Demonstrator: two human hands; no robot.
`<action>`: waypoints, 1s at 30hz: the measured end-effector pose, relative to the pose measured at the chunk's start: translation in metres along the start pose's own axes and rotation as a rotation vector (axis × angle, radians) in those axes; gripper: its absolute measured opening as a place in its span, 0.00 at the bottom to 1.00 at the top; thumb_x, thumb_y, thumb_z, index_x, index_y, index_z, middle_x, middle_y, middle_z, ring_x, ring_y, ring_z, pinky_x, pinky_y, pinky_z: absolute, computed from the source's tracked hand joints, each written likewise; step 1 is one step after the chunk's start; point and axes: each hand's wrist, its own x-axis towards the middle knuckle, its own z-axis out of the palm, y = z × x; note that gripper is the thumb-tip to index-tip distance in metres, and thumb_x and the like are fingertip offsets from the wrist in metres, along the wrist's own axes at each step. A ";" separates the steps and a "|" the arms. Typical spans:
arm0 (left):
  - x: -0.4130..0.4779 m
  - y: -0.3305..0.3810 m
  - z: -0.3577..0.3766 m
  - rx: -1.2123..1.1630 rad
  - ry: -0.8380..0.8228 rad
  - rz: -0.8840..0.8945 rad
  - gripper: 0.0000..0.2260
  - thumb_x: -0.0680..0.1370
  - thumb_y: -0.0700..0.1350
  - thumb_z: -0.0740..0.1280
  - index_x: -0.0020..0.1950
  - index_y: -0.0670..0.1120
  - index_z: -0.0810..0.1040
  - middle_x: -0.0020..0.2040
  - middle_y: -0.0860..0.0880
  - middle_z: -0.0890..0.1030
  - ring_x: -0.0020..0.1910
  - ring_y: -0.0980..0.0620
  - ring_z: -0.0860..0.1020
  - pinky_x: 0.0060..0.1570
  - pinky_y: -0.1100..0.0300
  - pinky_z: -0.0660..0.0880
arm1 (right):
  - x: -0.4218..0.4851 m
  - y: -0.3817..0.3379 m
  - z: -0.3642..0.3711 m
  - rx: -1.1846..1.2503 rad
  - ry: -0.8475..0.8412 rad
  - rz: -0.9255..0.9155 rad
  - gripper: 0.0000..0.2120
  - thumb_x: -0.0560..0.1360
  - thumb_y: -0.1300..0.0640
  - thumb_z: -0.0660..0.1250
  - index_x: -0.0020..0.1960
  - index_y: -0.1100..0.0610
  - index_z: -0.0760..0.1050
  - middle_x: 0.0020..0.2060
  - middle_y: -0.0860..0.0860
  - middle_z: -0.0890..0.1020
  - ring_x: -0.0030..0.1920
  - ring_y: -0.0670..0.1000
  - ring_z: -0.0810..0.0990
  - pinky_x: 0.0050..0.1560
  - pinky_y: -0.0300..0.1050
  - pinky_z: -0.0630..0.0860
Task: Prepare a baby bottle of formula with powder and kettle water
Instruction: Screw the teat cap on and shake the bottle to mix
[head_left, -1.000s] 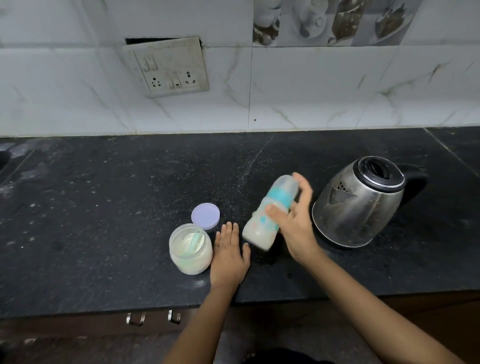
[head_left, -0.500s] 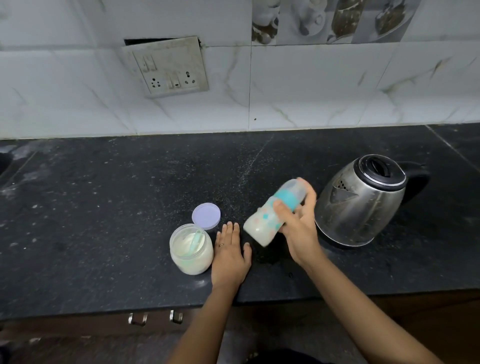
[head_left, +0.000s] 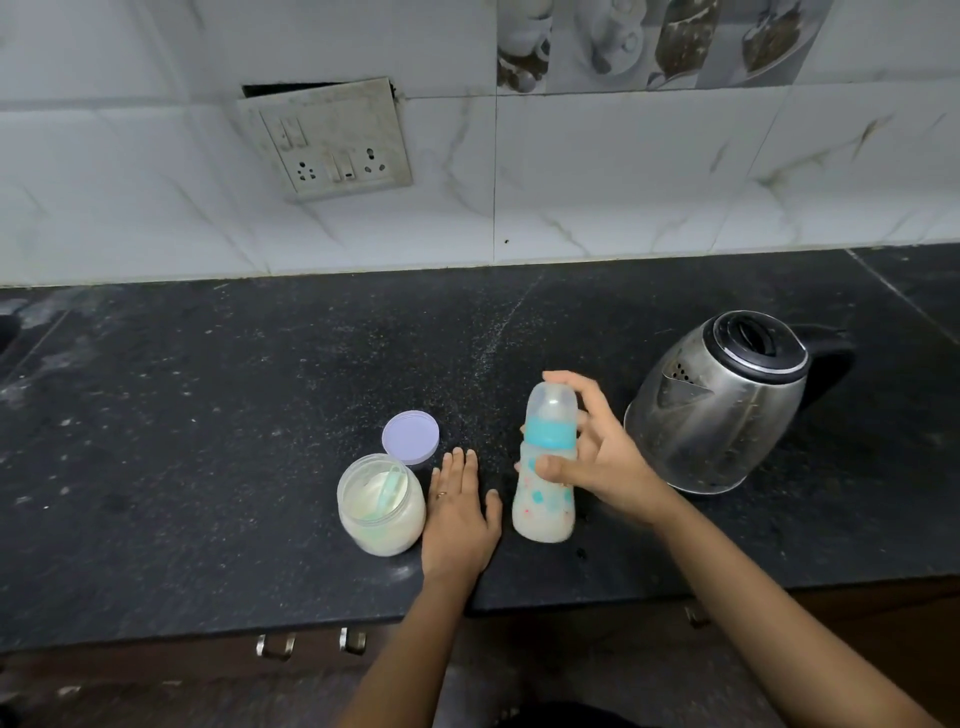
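The right hand (head_left: 608, 467) grasps the baby bottle (head_left: 545, 499) around its middle, thumb in front and fingers curled behind. The bottle stands nearly upright with its cap on and milky liquid inside, between the kettle (head_left: 722, 405) and the left hand (head_left: 460, 519). That hand lies flat on the black counter (head_left: 208, 415), holding nothing, just beside the open powder jar (head_left: 382, 504). 1 scoop (head_left: 389, 488) sits inside the jar, and the jar's lid (head_left: 410, 436) lies behind it.

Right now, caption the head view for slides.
Capped baby bottle gripped in the right hand beside the kettle; left hand flat by the open powder jar.
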 end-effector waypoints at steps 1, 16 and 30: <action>0.000 0.001 -0.001 -0.002 0.003 0.000 0.26 0.81 0.49 0.56 0.77 0.42 0.56 0.78 0.44 0.56 0.78 0.50 0.51 0.75 0.58 0.40 | 0.001 0.000 0.001 0.035 0.048 -0.025 0.37 0.68 0.64 0.75 0.69 0.44 0.63 0.61 0.65 0.72 0.56 0.69 0.76 0.56 0.69 0.75; 0.000 0.001 0.000 0.002 0.004 0.006 0.26 0.81 0.49 0.56 0.77 0.42 0.56 0.78 0.44 0.56 0.78 0.49 0.52 0.75 0.58 0.39 | 0.013 0.006 0.009 0.199 0.260 0.006 0.33 0.70 0.62 0.74 0.68 0.44 0.62 0.59 0.64 0.73 0.54 0.58 0.79 0.52 0.63 0.79; 0.002 0.000 0.004 -0.001 0.008 0.001 0.26 0.81 0.49 0.57 0.77 0.42 0.58 0.78 0.43 0.58 0.78 0.49 0.53 0.76 0.57 0.42 | 0.021 -0.006 0.005 0.430 0.395 -0.114 0.34 0.72 0.63 0.71 0.72 0.47 0.59 0.56 0.59 0.76 0.55 0.61 0.80 0.48 0.57 0.80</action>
